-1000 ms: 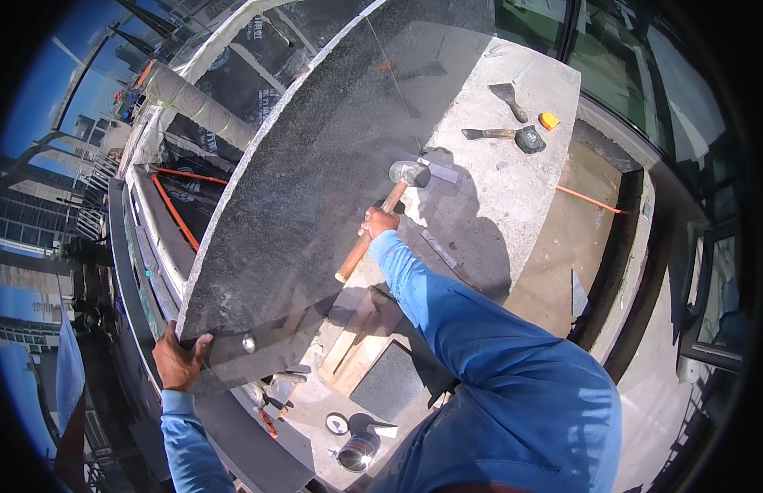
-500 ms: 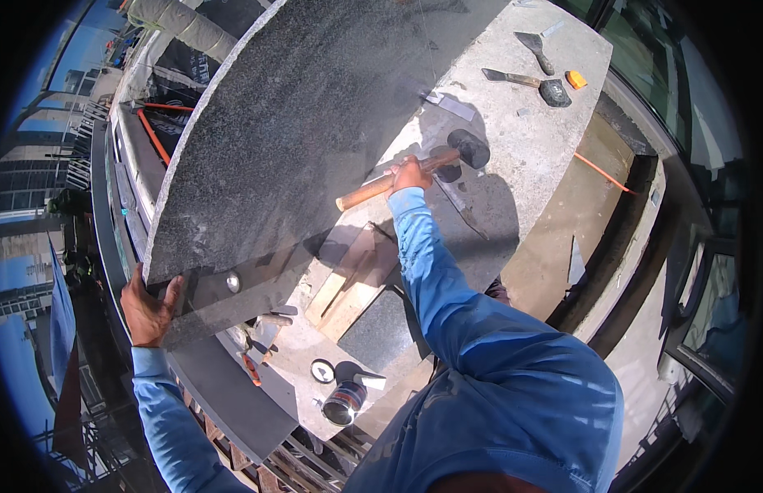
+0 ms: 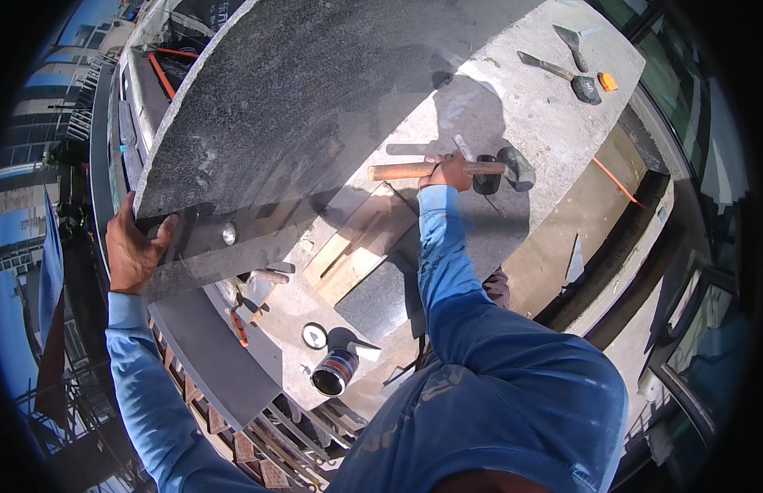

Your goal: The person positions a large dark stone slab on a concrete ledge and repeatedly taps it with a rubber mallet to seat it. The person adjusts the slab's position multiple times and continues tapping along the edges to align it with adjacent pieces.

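My left hand point(image 3: 136, 246) is closed round the lower left edge of a large grey stone slab point(image 3: 258, 107), thumb toward its near end. The slab leans over the pale ledge point(image 3: 579, 123). My right hand point(image 3: 447, 174) grips the wooden handle of a mallet point(image 3: 398, 172) near its black head point(image 3: 517, 168). Beyond the fingers shows the end of a narrow grey metal-looking strip point(image 3: 462, 147); whether the hand touches it I cannot tell. Its other part is hidden behind hand and mallet.
Wooden boards point(image 3: 361, 246), a smaller dark slab point(image 3: 377, 300), an open tin point(image 3: 334, 372) and its round lid point(image 3: 314, 335) lie nearer me. At the far right sit a scraper point(image 3: 572, 48), a hammer-like tool point(image 3: 562, 76) and an orange block point(image 3: 607, 81).
My right hand has shifted right with the mallet, whose handle has turned from slanting to nearly level. My left hand stays on the slab's edge. The whole view has shifted slightly.
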Motion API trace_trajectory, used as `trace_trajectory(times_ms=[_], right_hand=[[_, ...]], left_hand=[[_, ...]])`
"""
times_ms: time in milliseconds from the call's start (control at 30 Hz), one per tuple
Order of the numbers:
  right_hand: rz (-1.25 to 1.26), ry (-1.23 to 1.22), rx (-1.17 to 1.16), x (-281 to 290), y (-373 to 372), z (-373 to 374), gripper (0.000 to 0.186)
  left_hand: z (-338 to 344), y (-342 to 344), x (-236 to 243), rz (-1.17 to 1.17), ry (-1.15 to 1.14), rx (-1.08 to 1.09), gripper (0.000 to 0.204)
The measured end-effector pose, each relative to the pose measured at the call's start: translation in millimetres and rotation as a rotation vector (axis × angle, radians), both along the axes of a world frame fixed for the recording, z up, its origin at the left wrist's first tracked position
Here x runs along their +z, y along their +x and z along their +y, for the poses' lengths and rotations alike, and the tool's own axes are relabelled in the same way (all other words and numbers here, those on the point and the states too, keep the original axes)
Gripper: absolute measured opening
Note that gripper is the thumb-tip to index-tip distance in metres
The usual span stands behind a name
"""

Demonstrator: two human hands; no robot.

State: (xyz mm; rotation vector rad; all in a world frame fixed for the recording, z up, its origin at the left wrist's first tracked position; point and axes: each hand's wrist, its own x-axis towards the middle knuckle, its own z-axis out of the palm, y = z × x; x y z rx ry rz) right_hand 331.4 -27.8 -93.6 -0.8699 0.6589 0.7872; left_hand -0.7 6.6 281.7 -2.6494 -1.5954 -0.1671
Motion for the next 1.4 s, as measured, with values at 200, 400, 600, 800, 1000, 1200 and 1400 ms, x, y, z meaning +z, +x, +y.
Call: trace_trajectory(times_ms=[200,400,600,800,1000,1200,1400], right_hand=[[0.166,0.186,0.401,-57.5,-57.8,26.1,0.010],[-0.063,0.083,0.225,-23.8,36.4,-42.3,0.054],[0.222,-0.068,0.078,12.0,-69.2,13.2,0.064],[0.127,0.108,0.539,-24.4,-80.6,-16.8,0.052],[0.148,0.295,0.117,-65.3,-57.7,-45.5,0.065],[0.512,0.062,0.463,-41.4,-166.2,30.1,0.069],[0.000,0.165,0.556,-37.1,-82.4,-49.7,0.061]], left_hand=[[14.2,-3.4,-2.9,0.102,0.050,-0.028,0.066],[-6.3,-5.6,-0.2,0.036,-0.035,0.032,0.070],[4.9,3.3,-2.5,0.039,-0.026,0.019,0.073],[7.9,-6.8,-6.9,0.135,0.056,0.029,0.082],[4.2,-17.9,-7.4,0.146,0.070,0.041,0.089],[25.0,-15.0,-15.1,0.085,0.037,-0.061,0.092],[21.2,-47.0,-21.8,0.160,0.140,-0.027,0.100]])
